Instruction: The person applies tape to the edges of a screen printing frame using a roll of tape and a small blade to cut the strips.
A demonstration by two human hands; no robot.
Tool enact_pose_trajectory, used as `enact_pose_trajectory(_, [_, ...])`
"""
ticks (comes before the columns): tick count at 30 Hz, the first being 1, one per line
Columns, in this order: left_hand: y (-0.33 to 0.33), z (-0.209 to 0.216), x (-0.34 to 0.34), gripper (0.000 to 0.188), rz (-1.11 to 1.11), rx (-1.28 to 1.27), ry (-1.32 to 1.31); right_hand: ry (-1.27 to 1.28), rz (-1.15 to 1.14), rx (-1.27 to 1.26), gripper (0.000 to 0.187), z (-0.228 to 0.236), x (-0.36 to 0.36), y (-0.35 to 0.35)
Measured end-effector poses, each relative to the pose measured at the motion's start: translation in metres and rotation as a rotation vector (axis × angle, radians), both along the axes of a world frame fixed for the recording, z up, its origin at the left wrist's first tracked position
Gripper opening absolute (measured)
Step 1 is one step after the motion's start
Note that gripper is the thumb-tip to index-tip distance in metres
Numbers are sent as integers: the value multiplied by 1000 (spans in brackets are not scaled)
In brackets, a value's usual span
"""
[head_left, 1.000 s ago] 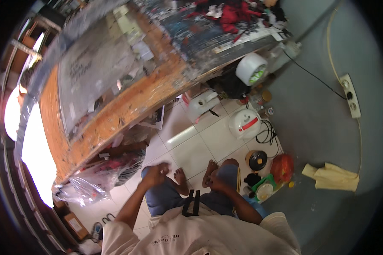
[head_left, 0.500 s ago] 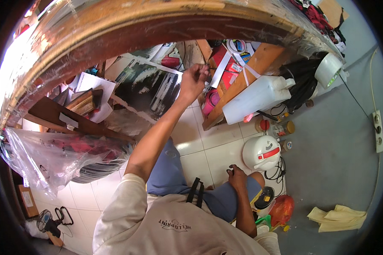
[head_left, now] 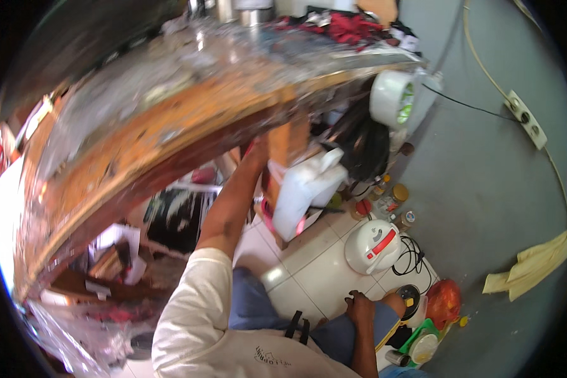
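Note:
My left arm reaches up under the wooden table (head_left: 189, 132). At its end my left hand (head_left: 256, 152) is blurred, with its fingers hidden by the table's edge beside a wooden leg (head_left: 288, 145). Just right of that hand, a white plastic jerrycan (head_left: 305, 195) hangs tilted against the leg. My right hand (head_left: 361, 309) is low over my right thigh, fingers curled in; whatever is in them, if anything, is too small to make out. A dark printed sheet (head_left: 176, 217) lies below the tabletop, left of my left forearm.
A white rice cooker (head_left: 372, 247) with a red-trimmed lid stands on the tiled floor, near several jars (head_left: 397, 194) and a coiled black cable (head_left: 411, 255). A red plastic bag (head_left: 444, 302) sits by the grey wall. A power strip (head_left: 526, 120) and yellow cloth (head_left: 529, 268) are farther right.
The view has swung, and more of the tabletop shows. My left hand, plainly visible above the papers before, has gone in behind the table's edge. My right hand stays near my thigh.

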State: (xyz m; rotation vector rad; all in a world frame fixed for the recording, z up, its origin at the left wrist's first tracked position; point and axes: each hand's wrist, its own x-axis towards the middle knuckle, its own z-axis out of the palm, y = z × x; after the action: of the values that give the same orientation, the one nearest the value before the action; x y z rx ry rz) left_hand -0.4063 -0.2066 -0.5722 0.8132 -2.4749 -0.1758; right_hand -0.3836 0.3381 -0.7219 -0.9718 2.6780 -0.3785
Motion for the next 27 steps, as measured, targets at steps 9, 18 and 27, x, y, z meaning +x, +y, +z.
enact_pose_trajectory(9, [-9,-8,12,24,-71,149,320,-92,56,-160,27,20,4,-36])
enact_pose_trajectory(18, [99,29,131,21,-57,495,901,-313,291,-629,37,55,23,-92])
enact_pose_trajectory(27, [232,44,245,16,-85,419,921,-191,694,-1052,41,222,95,-199])
